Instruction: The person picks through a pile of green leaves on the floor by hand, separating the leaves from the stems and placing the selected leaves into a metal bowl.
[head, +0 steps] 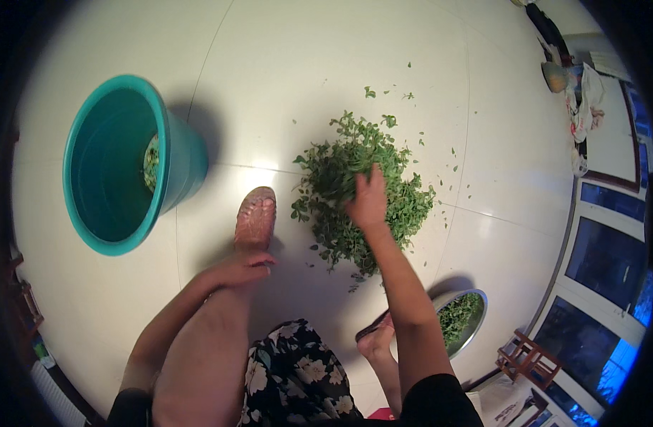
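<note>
A loose heap of leafy green stems (332,197) lies on the tiled floor. My right hand (370,200) reaches over its middle, fingers extended among the leaves. Whether any stems are gripped is hard to tell, since the fingertips blend into the greens. My left hand (244,268) rests across my bent left knee with nothing in it, its fingers a little apart. Right of my right forearm stands a shiny metal basin (485,320) holding more small greens (457,320).
A deep teal plastic bucket (185,165) stands at left, with some leafy scraps (151,168) at its bottom. Small loose leaves (369,92) are scattered around the heap. My sandalled left foot (255,219) is between bucket and heap. A small wooden stool (528,358) stands lower right, near glazed doors (598,261).
</note>
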Motion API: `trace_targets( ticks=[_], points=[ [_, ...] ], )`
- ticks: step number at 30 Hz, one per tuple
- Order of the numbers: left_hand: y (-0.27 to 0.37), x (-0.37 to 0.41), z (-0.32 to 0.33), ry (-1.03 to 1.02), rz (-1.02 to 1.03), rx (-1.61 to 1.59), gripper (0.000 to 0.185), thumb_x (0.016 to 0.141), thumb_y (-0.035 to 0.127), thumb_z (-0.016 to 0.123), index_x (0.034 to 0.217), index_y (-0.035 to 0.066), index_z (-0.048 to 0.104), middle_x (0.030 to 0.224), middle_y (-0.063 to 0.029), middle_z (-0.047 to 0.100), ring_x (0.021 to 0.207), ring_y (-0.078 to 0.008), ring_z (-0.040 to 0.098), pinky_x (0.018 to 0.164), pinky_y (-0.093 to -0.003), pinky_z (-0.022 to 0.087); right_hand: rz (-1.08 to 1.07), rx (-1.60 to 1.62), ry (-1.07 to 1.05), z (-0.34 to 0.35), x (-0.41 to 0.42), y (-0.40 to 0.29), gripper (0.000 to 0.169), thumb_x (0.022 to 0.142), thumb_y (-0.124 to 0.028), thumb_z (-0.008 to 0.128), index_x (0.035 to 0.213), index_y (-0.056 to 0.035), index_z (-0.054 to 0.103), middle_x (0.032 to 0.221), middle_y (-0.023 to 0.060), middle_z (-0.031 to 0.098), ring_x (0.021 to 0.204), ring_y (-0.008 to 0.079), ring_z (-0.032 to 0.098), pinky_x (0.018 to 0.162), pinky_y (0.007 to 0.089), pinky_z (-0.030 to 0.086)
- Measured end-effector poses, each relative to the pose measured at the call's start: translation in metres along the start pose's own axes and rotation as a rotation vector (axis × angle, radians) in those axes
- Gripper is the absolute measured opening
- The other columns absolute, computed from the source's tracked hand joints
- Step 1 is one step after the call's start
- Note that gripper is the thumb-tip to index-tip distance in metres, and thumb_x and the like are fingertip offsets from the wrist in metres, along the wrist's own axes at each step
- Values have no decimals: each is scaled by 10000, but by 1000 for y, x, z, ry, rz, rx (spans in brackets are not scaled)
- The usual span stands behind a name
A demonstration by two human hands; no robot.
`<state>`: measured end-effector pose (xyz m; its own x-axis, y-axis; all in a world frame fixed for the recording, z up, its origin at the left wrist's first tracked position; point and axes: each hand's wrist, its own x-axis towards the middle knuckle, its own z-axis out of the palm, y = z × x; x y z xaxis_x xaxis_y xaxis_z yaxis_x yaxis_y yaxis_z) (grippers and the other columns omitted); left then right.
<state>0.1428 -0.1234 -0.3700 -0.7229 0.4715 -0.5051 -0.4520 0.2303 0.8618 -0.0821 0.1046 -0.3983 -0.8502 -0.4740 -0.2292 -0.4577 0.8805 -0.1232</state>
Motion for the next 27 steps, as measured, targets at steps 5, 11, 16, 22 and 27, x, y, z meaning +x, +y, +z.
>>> trace_targets(
  ticks=[5, 11, 16, 22, 27],
  points=[
    [-1, -4, -2, 58, 19, -67, 350, 865, 247, 479, 1142, 34, 508, 1109, -136, 547, 1059, -216, 505, 919, -309, 372, 158, 512, 230, -35, 3, 73, 412, 689, -119, 687, 1053, -2, 532, 1004, 170, 538, 936, 319, 511, 842, 369, 410],
    [-6, -4, -1, 10, -25, -130, 345, 877, 226, 461, 1164, 38, 493, 1144, -134, 521, 1108, -219, 459, 961, -319, 330, 279, 813, 269, -94, -48, 73, 372, 793, -160, 658, 1077, 24, 503, 1027, 91, 491, 856, 151, 499, 727, 244, 424],
    [-9, -8, -1, 55, -13, -120, 349, 878, 233, 455, 1171, 48, 492, 1162, -128, 514, 1118, -224, 450, 969, -323, 321, 423, 858, 167, -92, -65, 58, 400, 788, -146, 665, 1112, 14, 491, 1046, 112, 523, 911, 137, 498, 767, 239, 420],
    [2, -7, -7, 28, -27, -135, 353, 876, 215, 458, 1190, 55, 481, 1170, -129, 509, 1127, -230, 443, 978, -332, 312, 247, 673, 89, -44, -80, 79, 968, 615, -300, 801, 1350, -29, 233, 1282, 220, 363, 1134, 290, 427, 939, 358, 378],
    [-4, -8, -3, 71, -15, -122, 355, 870, 225, 456, 1165, 33, 496, 1127, -138, 538, 1087, -214, 487, 952, -310, 344, 196, 189, -238, -19, -104, -1, 1126, 492, -322, 833, 1380, -195, 153, 1353, 263, 227, 1086, 410, 439, 864, 398, 448]
  ],
)
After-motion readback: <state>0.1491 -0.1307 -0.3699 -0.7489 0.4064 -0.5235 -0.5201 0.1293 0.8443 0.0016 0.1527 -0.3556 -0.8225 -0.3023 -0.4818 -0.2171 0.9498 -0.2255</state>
